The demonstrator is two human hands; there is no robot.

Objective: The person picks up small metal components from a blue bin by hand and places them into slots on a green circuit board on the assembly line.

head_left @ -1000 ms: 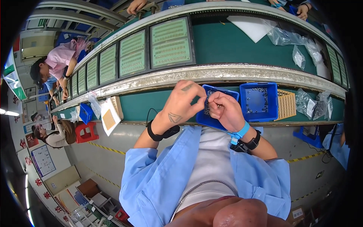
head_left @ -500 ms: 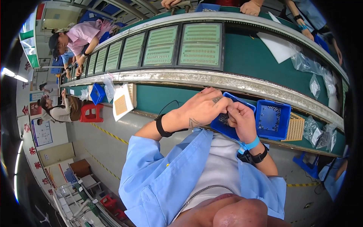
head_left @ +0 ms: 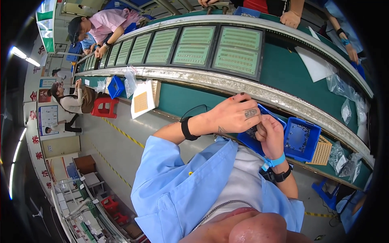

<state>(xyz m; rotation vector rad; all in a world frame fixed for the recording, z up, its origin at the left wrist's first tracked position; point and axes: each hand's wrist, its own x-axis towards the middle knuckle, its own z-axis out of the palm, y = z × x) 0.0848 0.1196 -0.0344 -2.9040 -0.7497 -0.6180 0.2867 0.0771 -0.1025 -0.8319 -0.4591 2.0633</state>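
Observation:
My left hand [head_left: 235,116] and my right hand [head_left: 270,134] meet fingertip to fingertip above the near edge of the bench. Both are closed in a pinch, and whatever lies between the fingers is too small or hidden to make out. Right beneath them is a blue plastic bin [head_left: 267,113], partly covered by my hands, with small metal parts inside. A second blue bin [head_left: 318,135] stands just right of my right hand, small metal parts scattered over its bottom.
Beyond a metal rail [head_left: 194,78], green circuit panels [head_left: 237,50] sit in black trays along the line. A tan perforated board [head_left: 323,150] and clear bags [head_left: 338,158] lie to the right. White foam [head_left: 149,97] lies left. Co-workers' hands [head_left: 291,18] rest across the line.
The whole view has shifted, so the bench and trays appear farther right and lower left-to-right. My hands stay pinched together over the same bin.

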